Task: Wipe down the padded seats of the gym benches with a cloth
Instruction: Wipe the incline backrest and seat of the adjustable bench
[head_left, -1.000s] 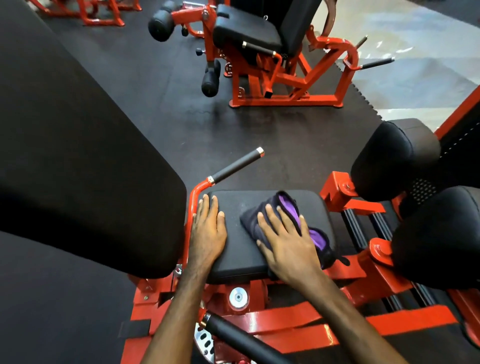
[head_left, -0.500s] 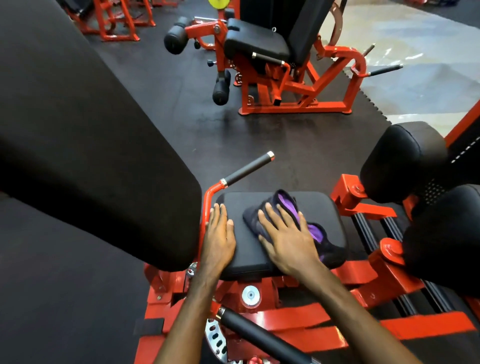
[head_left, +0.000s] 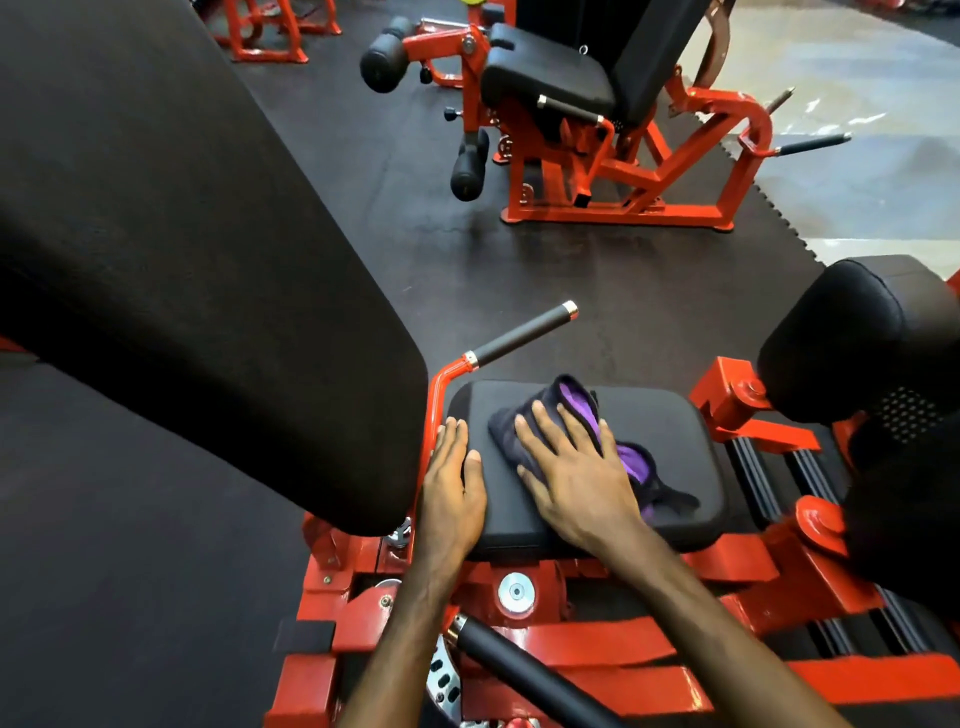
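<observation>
Right grip (head_left: 574, 478) still presses cloth (head_left: 587, 415) on seat (head_left: 670, 421).

L hand (head_left: 453, 488) flat, fingers together; R hand (head_left: 576, 478) flat, fingers spread.

Counted: two hands, left (head_left: 453, 493) and right (head_left: 574, 475); one cloth (head_left: 618, 447) at 5 o'clock; one padded seat (head_left: 670, 431); two handle grips, at 12 (head_left: 524, 335) and 6 (head_left: 524, 670) o'clock.

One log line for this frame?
right hand: flat on cloth | left hand: flat on seat edge | wipe underway
</observation>
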